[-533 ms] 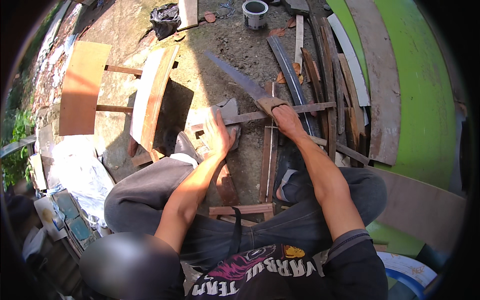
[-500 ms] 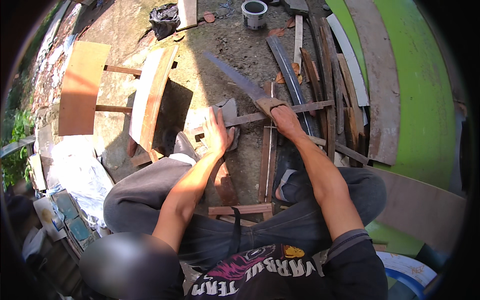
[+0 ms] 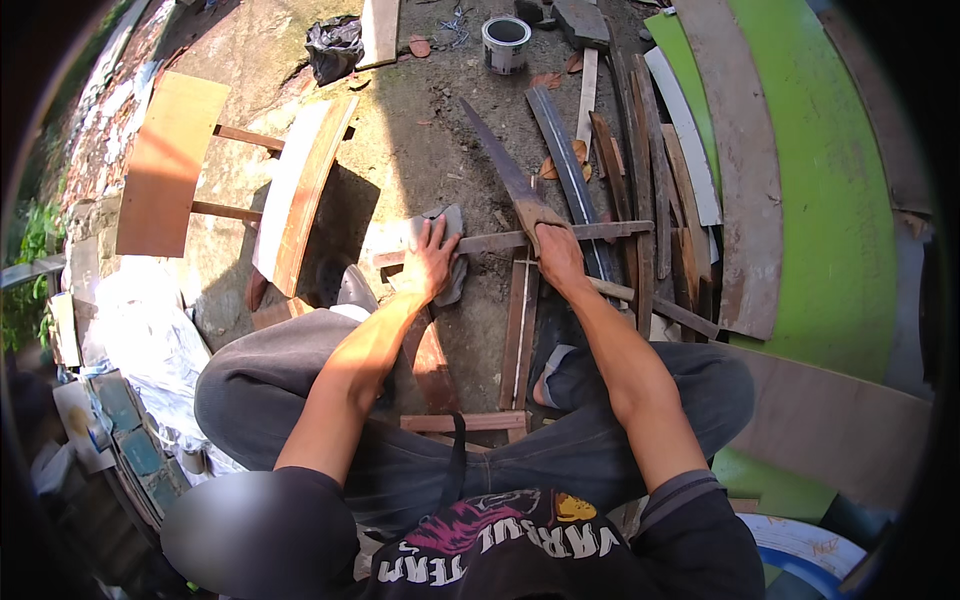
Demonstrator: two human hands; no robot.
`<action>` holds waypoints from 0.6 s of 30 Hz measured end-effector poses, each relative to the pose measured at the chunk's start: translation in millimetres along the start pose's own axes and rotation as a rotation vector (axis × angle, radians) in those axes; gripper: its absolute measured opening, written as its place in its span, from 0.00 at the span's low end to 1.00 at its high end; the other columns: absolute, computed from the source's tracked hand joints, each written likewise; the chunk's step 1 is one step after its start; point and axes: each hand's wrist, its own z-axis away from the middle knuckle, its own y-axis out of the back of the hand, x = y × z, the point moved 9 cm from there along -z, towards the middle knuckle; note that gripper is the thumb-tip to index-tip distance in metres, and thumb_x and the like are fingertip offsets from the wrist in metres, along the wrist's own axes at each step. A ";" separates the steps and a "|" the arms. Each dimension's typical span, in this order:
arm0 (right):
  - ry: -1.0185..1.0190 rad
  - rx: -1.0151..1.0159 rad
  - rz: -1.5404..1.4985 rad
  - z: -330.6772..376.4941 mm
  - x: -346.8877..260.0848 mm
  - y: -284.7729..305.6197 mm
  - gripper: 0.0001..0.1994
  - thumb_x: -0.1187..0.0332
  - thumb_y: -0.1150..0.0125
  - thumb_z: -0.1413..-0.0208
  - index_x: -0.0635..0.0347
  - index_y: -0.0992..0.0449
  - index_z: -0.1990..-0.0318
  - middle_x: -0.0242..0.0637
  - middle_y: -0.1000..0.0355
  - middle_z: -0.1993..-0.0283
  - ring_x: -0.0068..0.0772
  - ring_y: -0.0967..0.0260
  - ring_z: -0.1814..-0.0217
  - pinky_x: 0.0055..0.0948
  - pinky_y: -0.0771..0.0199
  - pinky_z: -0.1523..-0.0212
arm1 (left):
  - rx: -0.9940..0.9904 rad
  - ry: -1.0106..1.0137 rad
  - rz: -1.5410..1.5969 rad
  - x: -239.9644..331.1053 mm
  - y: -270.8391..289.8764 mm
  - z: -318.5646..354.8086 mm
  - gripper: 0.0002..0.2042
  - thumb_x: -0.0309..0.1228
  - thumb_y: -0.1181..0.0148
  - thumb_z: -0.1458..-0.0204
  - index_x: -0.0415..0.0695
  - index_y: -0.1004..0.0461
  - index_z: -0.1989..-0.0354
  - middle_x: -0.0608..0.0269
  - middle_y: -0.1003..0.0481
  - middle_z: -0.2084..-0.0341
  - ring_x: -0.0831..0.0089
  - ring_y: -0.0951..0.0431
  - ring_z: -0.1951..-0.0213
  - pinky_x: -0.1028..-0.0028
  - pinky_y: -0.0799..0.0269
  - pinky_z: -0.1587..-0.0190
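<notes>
My right hand (image 3: 559, 256) is closed round the wooden handle of a handsaw (image 3: 508, 170), whose blade points away and a little left. Under the saw, a narrow wooden strip (image 3: 488, 242) lies crosswise, and the blade's handle end is over it. My left hand (image 3: 430, 261) lies on the strip's left end with its fingers stretched out, over a grey stone slab (image 3: 451, 285). Another wooden piece (image 3: 519, 330) runs lengthwise beneath the strip, near my right foot. Whether the saw's teeth touch the strip I cannot tell.
Several long boards (image 3: 645, 170) lie on the right beside a green panel (image 3: 815, 150). A joined wooden frame (image 3: 300, 200) stands at the left. Farther off are a paint can (image 3: 506, 58) and a black plastic bag (image 3: 334, 48). A small wooden frame (image 3: 465, 421) lies between my legs.
The handsaw has swung so that its tip points farther away and less to the left. My right hand has shifted slightly nearer. My left hand stays on the strip.
</notes>
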 end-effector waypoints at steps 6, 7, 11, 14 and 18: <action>-0.093 -0.033 -0.053 3.0 2.4 1.3 0.13 0.80 0.40 0.58 0.63 0.34 0.63 0.51 0.28 0.63 0.58 0.31 0.54 0.51 0.33 0.52 | 0.106 0.059 -0.058 -6.3 -28.0 3.1 0.27 0.38 0.57 0.37 0.42 0.46 0.31 0.49 0.45 0.33 0.42 0.52 0.31 0.39 0.58 0.33; -0.136 -0.022 -0.067 10.7 10.7 4.6 0.14 0.80 0.39 0.58 0.63 0.35 0.62 0.52 0.28 0.62 0.58 0.31 0.54 0.51 0.33 0.52 | 0.074 0.059 -0.089 13.6 -20.7 -0.5 0.27 0.37 0.57 0.38 0.39 0.47 0.31 0.48 0.44 0.33 0.40 0.52 0.31 0.39 0.60 0.32; -0.176 -0.017 -0.139 8.5 6.4 26.6 0.17 0.78 0.36 0.58 0.63 0.35 0.60 0.53 0.27 0.61 0.59 0.31 0.53 0.51 0.31 0.51 | 0.031 0.148 -0.138 21.9 -16.6 7.8 0.31 0.39 0.55 0.39 0.43 0.53 0.28 0.40 0.50 0.31 0.34 0.54 0.32 0.40 0.61 0.32; -0.227 -0.073 -0.094 1.4 -6.7 42.1 0.16 0.77 0.37 0.55 0.63 0.34 0.59 0.55 0.27 0.57 0.59 0.30 0.50 0.50 0.30 0.50 | -0.060 0.240 0.034 24.9 -14.4 19.0 0.36 0.45 0.51 0.41 0.48 0.57 0.27 0.35 0.56 0.30 0.31 0.53 0.32 0.41 0.58 0.32; -0.359 -0.193 -0.116 -7.9 -19.1 70.3 0.15 0.73 0.38 0.51 0.64 0.34 0.57 0.55 0.27 0.53 0.60 0.31 0.47 0.51 0.31 0.49 | -0.145 0.298 0.090 26.5 -8.3 36.3 0.39 0.49 0.47 0.43 0.49 0.56 0.27 0.35 0.53 0.31 0.33 0.50 0.33 0.45 0.50 0.33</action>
